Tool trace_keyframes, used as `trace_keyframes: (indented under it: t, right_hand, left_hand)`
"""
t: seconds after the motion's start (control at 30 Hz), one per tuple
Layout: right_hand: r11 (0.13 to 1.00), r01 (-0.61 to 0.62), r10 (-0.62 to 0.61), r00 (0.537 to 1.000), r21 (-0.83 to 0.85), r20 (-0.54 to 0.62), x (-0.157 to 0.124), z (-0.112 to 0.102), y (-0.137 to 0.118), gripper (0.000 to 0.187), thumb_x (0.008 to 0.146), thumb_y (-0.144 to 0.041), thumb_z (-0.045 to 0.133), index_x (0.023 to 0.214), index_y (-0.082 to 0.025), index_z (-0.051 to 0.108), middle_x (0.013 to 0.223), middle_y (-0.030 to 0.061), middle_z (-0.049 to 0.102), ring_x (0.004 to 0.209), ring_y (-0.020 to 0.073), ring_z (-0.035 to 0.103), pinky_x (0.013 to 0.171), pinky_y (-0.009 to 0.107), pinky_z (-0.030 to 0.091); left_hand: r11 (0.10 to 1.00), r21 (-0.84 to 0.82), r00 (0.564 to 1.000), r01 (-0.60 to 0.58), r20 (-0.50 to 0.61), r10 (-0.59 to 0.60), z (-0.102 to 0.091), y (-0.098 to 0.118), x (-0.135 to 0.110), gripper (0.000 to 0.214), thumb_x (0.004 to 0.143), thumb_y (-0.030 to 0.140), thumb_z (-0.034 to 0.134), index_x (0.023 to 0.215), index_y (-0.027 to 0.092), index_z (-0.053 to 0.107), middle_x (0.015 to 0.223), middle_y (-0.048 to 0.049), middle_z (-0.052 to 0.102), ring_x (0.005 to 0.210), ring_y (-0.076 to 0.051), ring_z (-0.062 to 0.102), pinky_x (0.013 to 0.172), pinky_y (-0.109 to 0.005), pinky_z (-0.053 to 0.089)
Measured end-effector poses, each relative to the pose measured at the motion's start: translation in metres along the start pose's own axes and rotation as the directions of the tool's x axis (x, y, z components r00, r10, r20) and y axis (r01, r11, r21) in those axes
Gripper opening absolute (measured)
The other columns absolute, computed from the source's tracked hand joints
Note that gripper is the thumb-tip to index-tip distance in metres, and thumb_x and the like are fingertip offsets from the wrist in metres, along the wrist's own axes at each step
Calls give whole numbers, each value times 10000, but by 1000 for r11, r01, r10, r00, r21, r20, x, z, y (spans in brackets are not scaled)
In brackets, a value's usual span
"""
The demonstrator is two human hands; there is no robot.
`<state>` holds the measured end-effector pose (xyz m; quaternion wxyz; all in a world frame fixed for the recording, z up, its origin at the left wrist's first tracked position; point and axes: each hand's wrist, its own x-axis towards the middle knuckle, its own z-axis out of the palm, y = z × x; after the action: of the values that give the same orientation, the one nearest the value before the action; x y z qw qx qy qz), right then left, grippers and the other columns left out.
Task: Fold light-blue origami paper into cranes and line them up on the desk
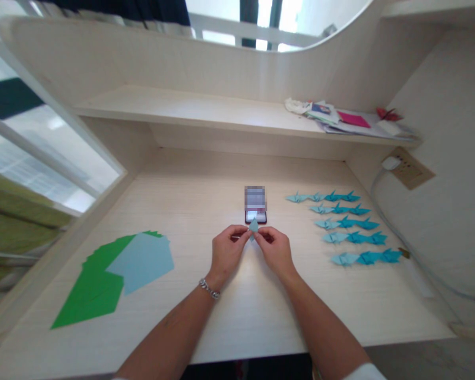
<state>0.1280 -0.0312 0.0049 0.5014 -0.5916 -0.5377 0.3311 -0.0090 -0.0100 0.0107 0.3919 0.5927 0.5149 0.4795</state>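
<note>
Between my two hands is a small piece of folded light-blue paper, its pointed tip facing away from me. My left hand pinches its left side between thumb and fingers. On the right side, my right hand grips it the same way, so both hands are closed on the paper. Just beyond the fingertips a phone lies flat on the desk, its screen lit and blurred. The paper's tip overlaps the phone's near edge in this view.
Rows of folded blue paper cranes line the desk's right side. Green paper sheets and light-blue sheets lie fanned at left. A shelf with papers crosses the back. A cable runs down the right wall from a charger.
</note>
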Motion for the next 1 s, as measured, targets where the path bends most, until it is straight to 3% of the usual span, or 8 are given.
trace_keyframes:
  t: [0.47, 1.0]
  right_hand:
    - [999, -7, 8, 1000, 37, -20, -1, 3, -1, 177, 779, -322, 603, 819, -176, 696, 778, 38, 699, 689, 175, 623, 663, 281, 485]
    - [998, -8, 10, 1000, 68, -26, 0, 3, 0, 154, 771, -306, 615, 808, -179, 695, 766, 33, 702, 709, 184, 642, 683, 291, 497]
  left_hand:
    - [997, 71, 1000, -18, -18, 19, 0, 0, 0, 220, 755, 372, 637, 837, 176, 696, 799, -43, 710, 724, -167, 653, 654, -270, 512]
    - [1000, 20, 1000, 9, 13, -9, 1, -5, 1, 215, 743, 362, 654, 827, 170, 701, 792, -48, 712, 722, -172, 656, 673, -283, 523]
